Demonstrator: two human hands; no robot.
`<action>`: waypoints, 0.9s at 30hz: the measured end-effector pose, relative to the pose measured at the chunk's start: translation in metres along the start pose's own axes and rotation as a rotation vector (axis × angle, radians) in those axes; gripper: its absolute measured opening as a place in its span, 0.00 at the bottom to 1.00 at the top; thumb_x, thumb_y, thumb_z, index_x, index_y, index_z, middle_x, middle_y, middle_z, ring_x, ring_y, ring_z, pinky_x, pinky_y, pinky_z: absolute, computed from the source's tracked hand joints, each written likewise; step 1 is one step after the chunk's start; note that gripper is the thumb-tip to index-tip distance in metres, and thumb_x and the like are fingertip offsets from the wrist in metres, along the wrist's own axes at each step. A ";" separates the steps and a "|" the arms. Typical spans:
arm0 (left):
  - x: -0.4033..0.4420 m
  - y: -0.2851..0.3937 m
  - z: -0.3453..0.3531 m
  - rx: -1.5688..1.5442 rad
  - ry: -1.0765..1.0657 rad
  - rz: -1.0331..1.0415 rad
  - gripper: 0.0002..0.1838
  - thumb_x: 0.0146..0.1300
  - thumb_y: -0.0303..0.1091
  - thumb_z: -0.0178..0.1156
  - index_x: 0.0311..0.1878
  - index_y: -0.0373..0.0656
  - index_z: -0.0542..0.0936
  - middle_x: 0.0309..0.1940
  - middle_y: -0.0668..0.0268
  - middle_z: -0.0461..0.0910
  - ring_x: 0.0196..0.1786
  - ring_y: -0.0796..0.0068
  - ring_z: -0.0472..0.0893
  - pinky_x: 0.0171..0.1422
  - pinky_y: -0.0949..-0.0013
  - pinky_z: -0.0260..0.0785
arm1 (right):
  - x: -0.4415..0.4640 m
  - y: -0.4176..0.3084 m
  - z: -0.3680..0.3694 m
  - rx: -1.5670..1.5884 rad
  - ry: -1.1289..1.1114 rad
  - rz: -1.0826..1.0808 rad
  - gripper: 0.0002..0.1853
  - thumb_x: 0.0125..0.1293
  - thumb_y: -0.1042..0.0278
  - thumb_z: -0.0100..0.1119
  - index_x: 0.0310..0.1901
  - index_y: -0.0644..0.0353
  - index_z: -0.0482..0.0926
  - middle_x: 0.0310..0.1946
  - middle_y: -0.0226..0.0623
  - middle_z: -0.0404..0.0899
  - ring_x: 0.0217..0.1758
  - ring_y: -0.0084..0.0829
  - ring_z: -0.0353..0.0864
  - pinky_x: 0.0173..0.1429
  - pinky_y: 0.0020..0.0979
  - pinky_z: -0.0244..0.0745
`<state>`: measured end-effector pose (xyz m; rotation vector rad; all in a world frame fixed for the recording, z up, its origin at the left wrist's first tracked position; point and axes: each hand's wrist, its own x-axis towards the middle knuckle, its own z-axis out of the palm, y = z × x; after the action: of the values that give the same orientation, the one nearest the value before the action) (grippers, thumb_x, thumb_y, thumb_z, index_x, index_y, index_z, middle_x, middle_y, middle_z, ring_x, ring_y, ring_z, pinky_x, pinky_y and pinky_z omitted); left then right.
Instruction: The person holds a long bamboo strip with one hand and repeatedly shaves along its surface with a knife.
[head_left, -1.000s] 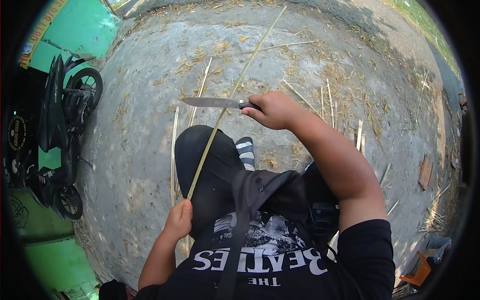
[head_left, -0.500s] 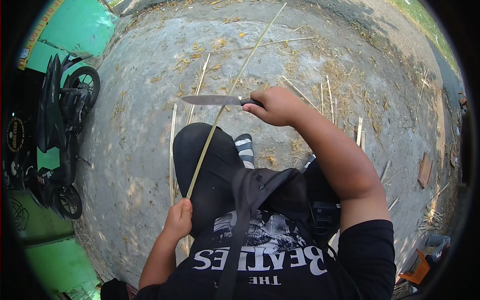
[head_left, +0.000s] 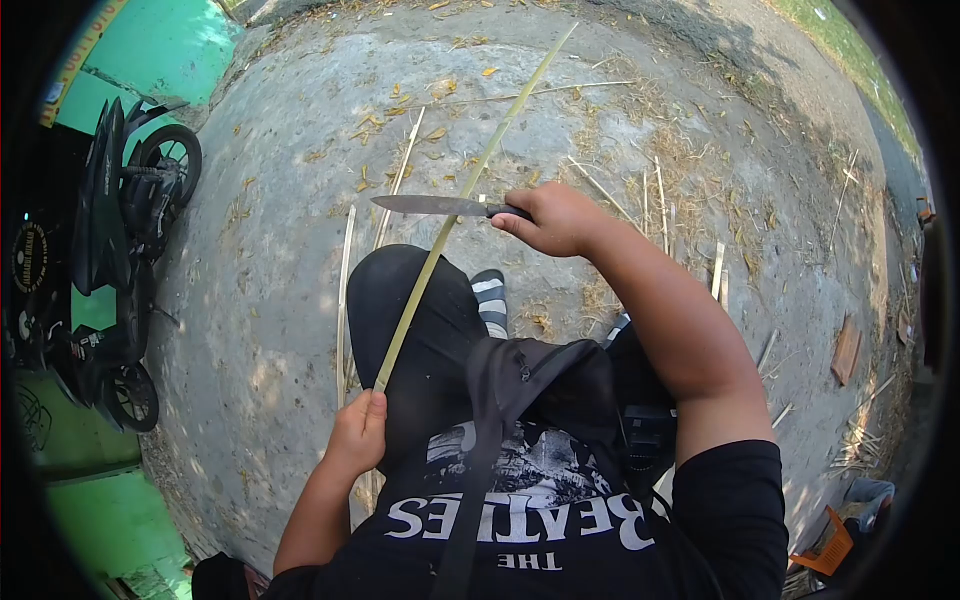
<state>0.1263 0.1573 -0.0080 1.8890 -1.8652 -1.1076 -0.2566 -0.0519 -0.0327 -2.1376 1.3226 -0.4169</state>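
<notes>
A long, thin yellow-green strip [head_left: 421, 285] slants from beside my left knee up towards the top of the view. Its lower end is pinched in my closed left hand [head_left: 357, 434]. My right hand [head_left: 548, 219] is wrapped round the dark handle of a knife [head_left: 428, 205]. The blade points left and lies across the strip, just beyond my knee. Whether its edge cuts into the strip cannot be made out.
Pale strips [head_left: 400, 180] lie on the concrete ground [head_left: 270, 230] among dry leaves and shavings. A motorcycle [head_left: 115, 220] stands at the left by a green wall. An orange basket [head_left: 829, 543] and a brown block [head_left: 846, 350] are at the right.
The strip's far end has shifted slightly down and its flat face shows wider. The knife and my right hand have moved a little to the right. Both grips are kept.
</notes>
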 end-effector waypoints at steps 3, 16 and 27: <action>0.000 -0.008 -0.006 -0.073 -0.084 -0.090 0.27 0.84 0.49 0.47 0.33 0.35 0.74 0.23 0.52 0.76 0.27 0.56 0.78 0.35 0.58 0.70 | -0.005 -0.012 -0.003 -0.035 0.020 -0.017 0.29 0.77 0.36 0.52 0.42 0.59 0.84 0.29 0.51 0.83 0.40 0.57 0.85 0.46 0.54 0.77; -0.002 -0.004 -0.005 -0.044 -0.070 -0.052 0.28 0.84 0.50 0.46 0.33 0.36 0.74 0.22 0.55 0.75 0.27 0.59 0.79 0.35 0.60 0.70 | -0.002 -0.010 0.004 -0.028 0.030 -0.045 0.30 0.77 0.36 0.52 0.40 0.61 0.83 0.29 0.54 0.83 0.39 0.58 0.85 0.45 0.54 0.77; 0.000 -0.008 -0.006 -0.055 -0.069 -0.028 0.29 0.84 0.53 0.45 0.33 0.37 0.75 0.21 0.60 0.74 0.26 0.68 0.76 0.35 0.62 0.69 | -0.006 -0.007 0.001 0.005 0.019 -0.039 0.29 0.77 0.38 0.52 0.40 0.62 0.83 0.29 0.54 0.83 0.37 0.59 0.84 0.45 0.54 0.76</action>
<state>0.1359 0.1563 -0.0099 1.8754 -1.8299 -1.2354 -0.2540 -0.0437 -0.0285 -2.1637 1.2910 -0.4569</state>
